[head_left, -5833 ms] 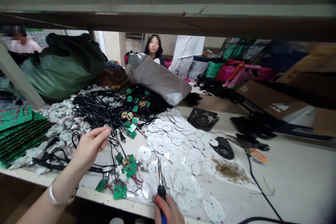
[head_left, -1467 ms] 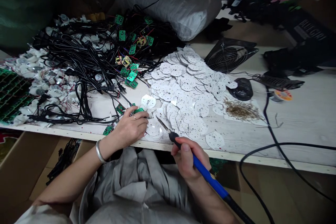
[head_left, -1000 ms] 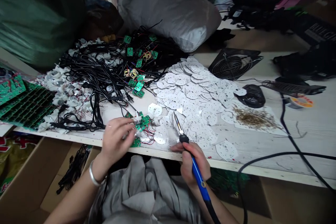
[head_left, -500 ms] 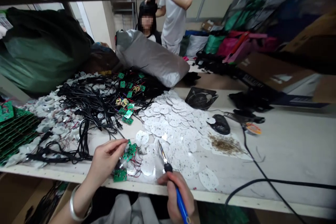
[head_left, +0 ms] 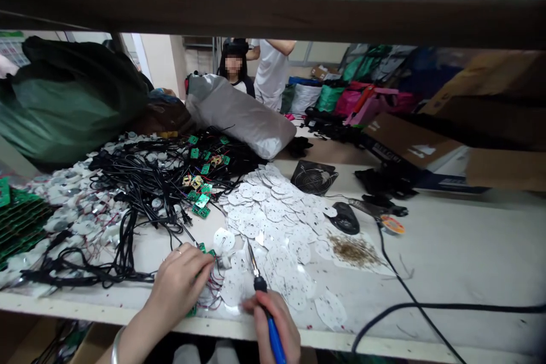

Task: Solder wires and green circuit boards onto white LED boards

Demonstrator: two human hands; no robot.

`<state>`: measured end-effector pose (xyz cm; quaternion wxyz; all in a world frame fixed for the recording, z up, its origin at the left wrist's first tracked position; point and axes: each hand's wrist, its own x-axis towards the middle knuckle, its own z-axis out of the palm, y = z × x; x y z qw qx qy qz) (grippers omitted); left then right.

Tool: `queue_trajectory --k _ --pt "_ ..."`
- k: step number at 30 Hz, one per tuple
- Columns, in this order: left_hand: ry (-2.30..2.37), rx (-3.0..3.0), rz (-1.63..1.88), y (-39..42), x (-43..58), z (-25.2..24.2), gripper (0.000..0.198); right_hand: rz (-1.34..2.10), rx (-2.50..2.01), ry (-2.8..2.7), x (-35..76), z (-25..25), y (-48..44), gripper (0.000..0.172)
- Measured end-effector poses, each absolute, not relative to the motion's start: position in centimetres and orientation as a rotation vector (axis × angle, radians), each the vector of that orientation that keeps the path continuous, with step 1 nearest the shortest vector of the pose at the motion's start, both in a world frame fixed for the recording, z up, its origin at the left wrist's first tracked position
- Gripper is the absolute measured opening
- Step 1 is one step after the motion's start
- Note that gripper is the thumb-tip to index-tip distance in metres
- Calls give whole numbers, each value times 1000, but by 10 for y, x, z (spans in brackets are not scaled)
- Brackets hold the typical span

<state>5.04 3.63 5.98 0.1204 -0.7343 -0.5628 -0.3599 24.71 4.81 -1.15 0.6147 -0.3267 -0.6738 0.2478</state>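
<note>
My left hand (head_left: 179,287) closes over a small green circuit board (head_left: 203,251) with thin red and black wires, and the fingers hide most of it. My right hand (head_left: 273,324) grips a blue-handled soldering iron (head_left: 273,335), its metal tip (head_left: 252,257) raised over white perforated round plates (head_left: 264,222). These plates lie spread in a wide overlapping layer on the bench (head_left: 460,261). Beyond my left hand sit a tangle of black cables (head_left: 140,193) and several more small green boards (head_left: 200,210).
A stack of green boards (head_left: 21,222) lies at the far left. A small fan (head_left: 313,177), a solder spool (head_left: 391,224) and brown scraps on paper (head_left: 354,253) sit to the right. A shelf beam (head_left: 273,11) crosses overhead. Two people (head_left: 256,65) stand beyond a grey bag (head_left: 239,116).
The view has lifted from the close look at the bench to take in the shelf beam and the people. My left hand has shifted onto the green board, and the iron stays raised.
</note>
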Motion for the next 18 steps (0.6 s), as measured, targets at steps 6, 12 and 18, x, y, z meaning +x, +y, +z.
queue_trajectory --k 6,12,18 --pt "-1605 -2164 -852 29 51 67 24 522 -842 -1644 230 -28 46 22" --pt "-1702 -2186 -883 34 52 60 22 411 -792 -1848 238 -32 52 28" --pt "-1672 -2329 -840 40 55 44 17 465 -816 -1906 241 -21 52 29"
